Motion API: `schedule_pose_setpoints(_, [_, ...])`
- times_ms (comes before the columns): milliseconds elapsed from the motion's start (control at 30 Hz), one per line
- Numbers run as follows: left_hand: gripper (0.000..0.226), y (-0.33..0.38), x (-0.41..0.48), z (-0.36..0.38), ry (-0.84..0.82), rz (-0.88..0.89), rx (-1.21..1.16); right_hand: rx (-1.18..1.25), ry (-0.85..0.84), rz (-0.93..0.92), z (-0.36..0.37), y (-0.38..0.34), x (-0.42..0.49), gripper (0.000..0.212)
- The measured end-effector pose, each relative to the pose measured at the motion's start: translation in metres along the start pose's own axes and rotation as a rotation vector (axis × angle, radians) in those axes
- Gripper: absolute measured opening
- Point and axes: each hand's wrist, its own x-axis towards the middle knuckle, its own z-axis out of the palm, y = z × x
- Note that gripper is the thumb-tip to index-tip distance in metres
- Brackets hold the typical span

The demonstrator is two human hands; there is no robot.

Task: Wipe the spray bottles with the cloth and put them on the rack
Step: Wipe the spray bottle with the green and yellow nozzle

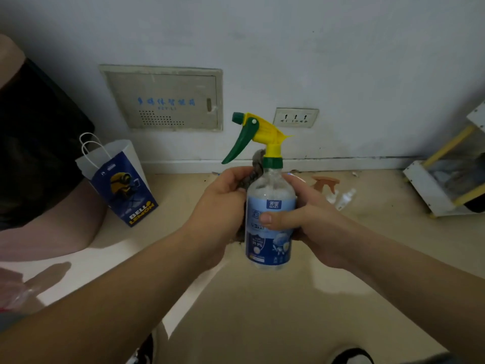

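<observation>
My right hand (301, 219) grips the spray bottle (270, 222) upright, left hand (223, 203) clutches the cloth (256, 166) at its neck; best to rub round firmly.

Home room, beige floor (262, 298), wall socket (295, 117), wiring panel (168, 99), paper shopping bag (118, 179)

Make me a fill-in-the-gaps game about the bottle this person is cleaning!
1. The spray bottle being held has a yellow head and a ____ trigger.
2. The left hand presses the cloth against it, while the right hand lays its ____ across the blue label.
3. The second bottle, lying on the floor, has an ____ trigger.

Missing words: green, thumb, orange.
</observation>
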Motion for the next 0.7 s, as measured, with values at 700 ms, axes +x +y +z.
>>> schedule_pose_setpoints(700, [0.055,-0.009,0.026,-0.010,0.040,0.082,0.194,-0.206,0.186,-0.039,0.008,0.014,0.028,0.072])
